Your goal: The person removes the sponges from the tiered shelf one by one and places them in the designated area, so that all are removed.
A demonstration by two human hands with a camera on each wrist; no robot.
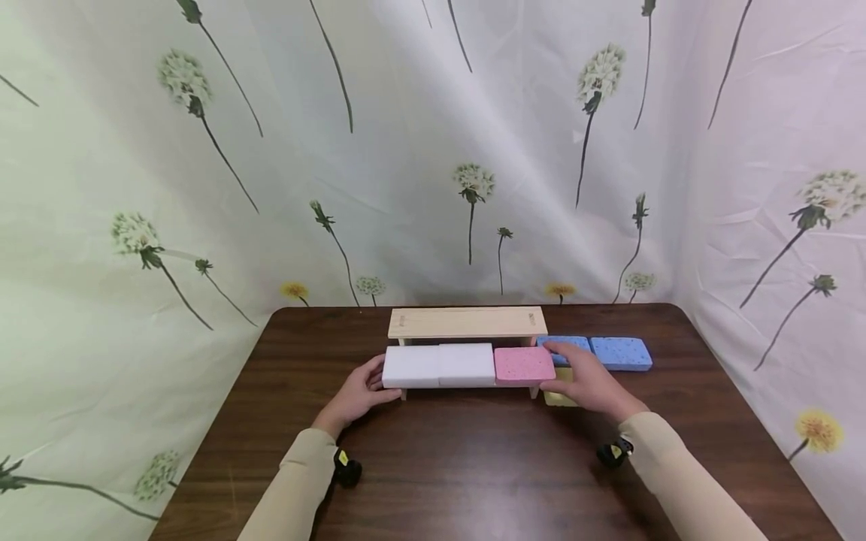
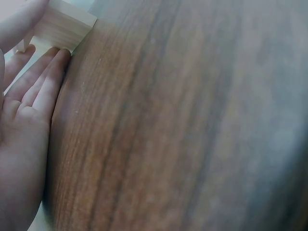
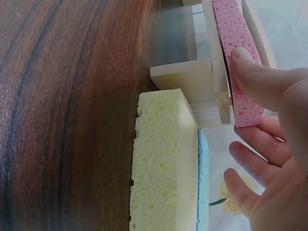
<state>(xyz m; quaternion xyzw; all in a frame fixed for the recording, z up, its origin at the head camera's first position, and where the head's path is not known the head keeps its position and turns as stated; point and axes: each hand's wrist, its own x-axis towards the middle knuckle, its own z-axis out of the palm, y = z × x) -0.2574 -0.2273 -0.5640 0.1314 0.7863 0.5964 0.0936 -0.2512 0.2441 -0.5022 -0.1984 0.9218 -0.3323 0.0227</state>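
Note:
Two white sponge blocks (image 1: pixel 411 367) and a pink sponge (image 1: pixel 524 365) lie side by side in a row on the front tier of a light wooden rack (image 1: pixel 467 321). My right hand (image 1: pixel 591 383) pinches the pink sponge at its right end, thumb (image 3: pixel 250 72) on the near edge and fingers around the far corner. At the row's left end is my left hand (image 1: pixel 352 398), its thumb in front and its fingers beside the end. Seen from the left wrist, those fingers (image 2: pixel 48 91) reach out fairly straight, tips right at the rack's wood.
Right of the rack, a yellow sponge (image 3: pixel 159 168) rests on the dark wooden table (image 1: pixel 460 466), partly under my right hand in the head view. Two blue sponges (image 1: pixel 621 353) lie behind it. A dandelion-print cloth (image 1: pixel 433 188) hangs behind the table.

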